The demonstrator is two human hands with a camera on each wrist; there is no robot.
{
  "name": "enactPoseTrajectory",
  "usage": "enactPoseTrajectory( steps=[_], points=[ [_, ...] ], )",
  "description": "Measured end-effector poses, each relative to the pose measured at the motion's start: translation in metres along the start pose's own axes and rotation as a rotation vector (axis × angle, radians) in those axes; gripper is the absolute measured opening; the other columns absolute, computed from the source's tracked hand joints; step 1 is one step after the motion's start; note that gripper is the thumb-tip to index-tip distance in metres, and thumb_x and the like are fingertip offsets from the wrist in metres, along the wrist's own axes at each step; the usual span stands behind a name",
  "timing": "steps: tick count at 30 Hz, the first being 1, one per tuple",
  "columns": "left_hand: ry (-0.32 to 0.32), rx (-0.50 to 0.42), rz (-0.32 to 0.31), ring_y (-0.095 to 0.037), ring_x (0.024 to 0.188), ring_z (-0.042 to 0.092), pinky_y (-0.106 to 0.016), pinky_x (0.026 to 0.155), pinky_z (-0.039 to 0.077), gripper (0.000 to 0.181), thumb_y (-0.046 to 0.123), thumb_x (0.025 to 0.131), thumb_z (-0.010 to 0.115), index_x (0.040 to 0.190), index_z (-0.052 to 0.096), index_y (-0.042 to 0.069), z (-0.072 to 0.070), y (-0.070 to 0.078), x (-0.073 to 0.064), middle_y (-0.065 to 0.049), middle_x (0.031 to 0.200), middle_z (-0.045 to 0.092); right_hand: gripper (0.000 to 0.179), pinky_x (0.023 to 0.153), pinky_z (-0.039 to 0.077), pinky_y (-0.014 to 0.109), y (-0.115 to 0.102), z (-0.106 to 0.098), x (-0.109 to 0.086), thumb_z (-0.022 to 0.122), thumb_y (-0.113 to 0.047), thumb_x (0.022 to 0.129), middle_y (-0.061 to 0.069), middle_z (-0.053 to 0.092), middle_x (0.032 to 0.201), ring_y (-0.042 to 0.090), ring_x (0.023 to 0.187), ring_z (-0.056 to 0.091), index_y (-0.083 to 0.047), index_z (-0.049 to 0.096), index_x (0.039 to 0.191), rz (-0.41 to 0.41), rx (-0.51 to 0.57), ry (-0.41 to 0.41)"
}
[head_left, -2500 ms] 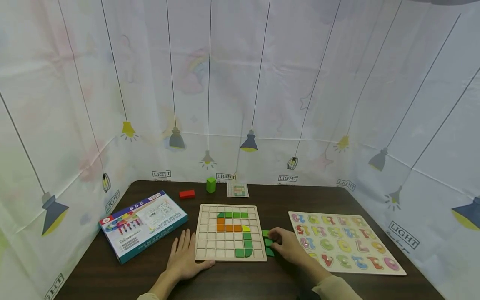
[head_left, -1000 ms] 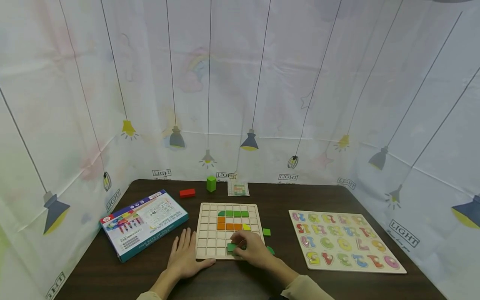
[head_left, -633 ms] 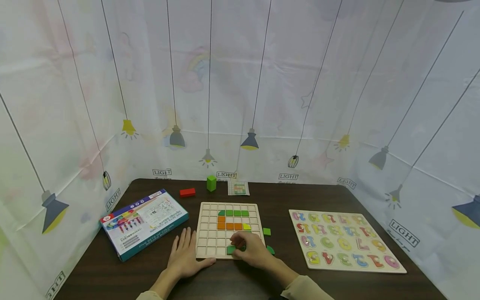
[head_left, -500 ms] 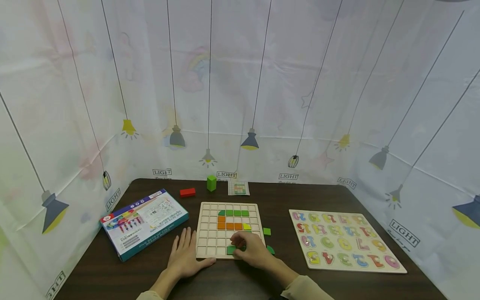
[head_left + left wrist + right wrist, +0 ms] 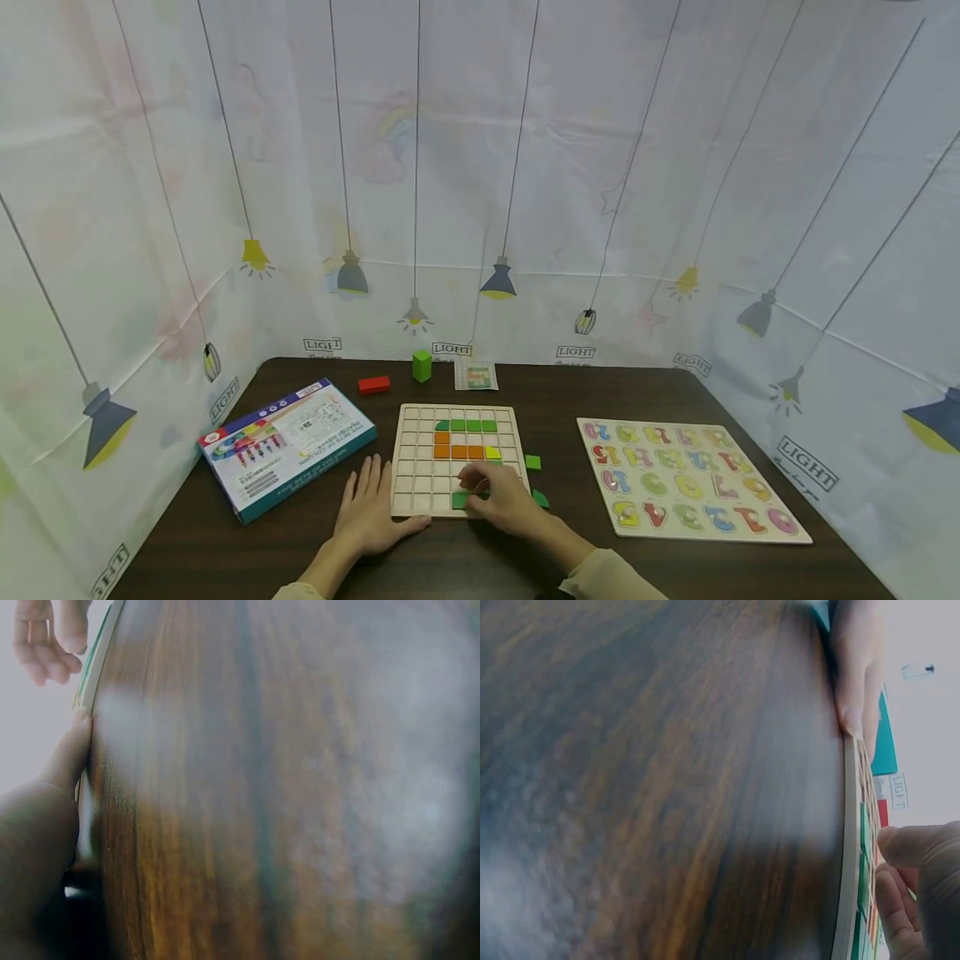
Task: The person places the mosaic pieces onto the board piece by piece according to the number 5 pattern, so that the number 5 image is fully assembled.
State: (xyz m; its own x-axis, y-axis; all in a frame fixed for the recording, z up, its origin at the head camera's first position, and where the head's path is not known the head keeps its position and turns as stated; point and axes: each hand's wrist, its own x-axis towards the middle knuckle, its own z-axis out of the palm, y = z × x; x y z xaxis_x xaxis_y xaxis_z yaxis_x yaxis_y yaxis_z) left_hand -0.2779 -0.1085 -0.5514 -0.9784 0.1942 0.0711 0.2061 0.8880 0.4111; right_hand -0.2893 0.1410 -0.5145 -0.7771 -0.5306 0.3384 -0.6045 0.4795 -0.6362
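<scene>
A wooden grid board [image 5: 422,468] lies on the table, with green, orange and yellow tiles in some cells. My left hand [image 5: 367,506] rests flat beside its left edge; in the left wrist view the thumb [image 5: 71,750] touches the board's edge. Over the lower right of the board is my right hand [image 5: 504,500], fingers bent, thumb by a green square tile [image 5: 459,501] in the bottom tile row. Thumb and fingers stand apart in the right wrist view, with no tile visible between them. The hand hides part of the green tiles below.
Right of the board lie a green square tile [image 5: 533,462] and a rounded green piece [image 5: 540,498]. A number-and-letter puzzle board [image 5: 716,523] is farther right. A box [image 5: 288,442] sits left; a red block [image 5: 373,385], green block [image 5: 422,367] and pattern card [image 5: 476,376] lie behind.
My right hand took a green square tile from beside the board, moved left with it, and the tile now sits in the bottom row. The left hand has stayed put.
</scene>
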Motion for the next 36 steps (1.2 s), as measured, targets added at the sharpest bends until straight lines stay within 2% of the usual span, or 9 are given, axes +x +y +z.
enactPoseTrajectory(
  steps=[5, 13, 19, 27, 32, 36],
  points=[
    [0.002, -0.006, -0.002, -0.037, 0.142, 0.004, -0.053, 0.111, 0.001, 0.119, 0.082, 0.07, 0.052, 0.148, 0.023, -0.003, 0.0, -0.001, -0.001, -0.024, 0.154, 0.011, 0.025, 0.073, 0.054, 0.025, 0.001, -0.005, -0.002, 0.069, 0.004, 0.081, 0.01, 0.066, 0.095, 0.016, 0.086, 0.063, 0.001, 0.062, 0.105, -0.026, 0.015, 0.029],
    [-0.027, -0.014, -0.012, -0.037, 0.142, 0.004, -0.053, 0.111, 0.001, 0.119, 0.081, 0.07, 0.053, 0.148, 0.022, -0.004, -0.005, 0.004, -0.004, -0.024, 0.154, 0.011, 0.024, 0.076, 0.054, 0.03, 0.011, -0.019, -0.013, 0.07, 0.0, 0.082, 0.005, 0.066, 0.098, 0.016, 0.089, 0.063, -0.003, 0.063, 0.106, 0.061, -0.042, 0.059],
    [-0.027, -0.029, -0.004, -0.038, 0.141, 0.005, -0.053, 0.111, 0.001, 0.117, 0.078, 0.071, 0.055, 0.147, 0.023, -0.004, -0.007, 0.004, -0.005, -0.025, 0.153, 0.012, 0.024, 0.073, 0.055, 0.038, 0.02, -0.034, -0.023, 0.069, 0.004, 0.08, 0.01, 0.067, 0.095, 0.023, 0.087, 0.065, 0.002, 0.063, 0.103, 0.054, -0.036, 0.113],
    [-0.001, -0.015, 0.003, -0.038, 0.141, 0.006, -0.053, 0.111, 0.002, 0.117, 0.079, 0.071, 0.055, 0.147, 0.024, -0.005, -0.003, 0.001, -0.002, -0.025, 0.153, 0.012, 0.025, 0.069, 0.054, 0.027, 0.037, -0.052, -0.043, 0.073, 0.003, 0.076, 0.002, 0.067, 0.091, 0.011, 0.08, 0.063, -0.003, 0.065, 0.099, 0.072, -0.129, 0.184],
    [0.004, -0.013, 0.008, -0.038, 0.141, 0.007, -0.053, 0.111, 0.002, 0.116, 0.079, 0.071, 0.055, 0.146, 0.025, -0.005, -0.004, 0.002, -0.002, -0.026, 0.153, 0.014, 0.027, 0.069, 0.054, 0.028, 0.045, -0.061, -0.055, 0.074, 0.003, 0.075, 0.004, 0.067, 0.091, 0.016, 0.08, 0.065, -0.004, 0.064, 0.099, 0.076, -0.125, 0.194],
    [-0.001, -0.017, 0.01, -0.038, 0.141, 0.006, -0.053, 0.111, 0.001, 0.117, 0.079, 0.071, 0.054, 0.146, 0.024, -0.005, -0.007, 0.004, -0.005, -0.026, 0.152, 0.014, 0.027, 0.068, 0.055, 0.029, 0.046, -0.066, -0.06, 0.074, 0.001, 0.076, 0.007, 0.067, 0.092, 0.019, 0.08, 0.066, -0.002, 0.063, 0.1, 0.069, -0.109, 0.16]
  ],
)
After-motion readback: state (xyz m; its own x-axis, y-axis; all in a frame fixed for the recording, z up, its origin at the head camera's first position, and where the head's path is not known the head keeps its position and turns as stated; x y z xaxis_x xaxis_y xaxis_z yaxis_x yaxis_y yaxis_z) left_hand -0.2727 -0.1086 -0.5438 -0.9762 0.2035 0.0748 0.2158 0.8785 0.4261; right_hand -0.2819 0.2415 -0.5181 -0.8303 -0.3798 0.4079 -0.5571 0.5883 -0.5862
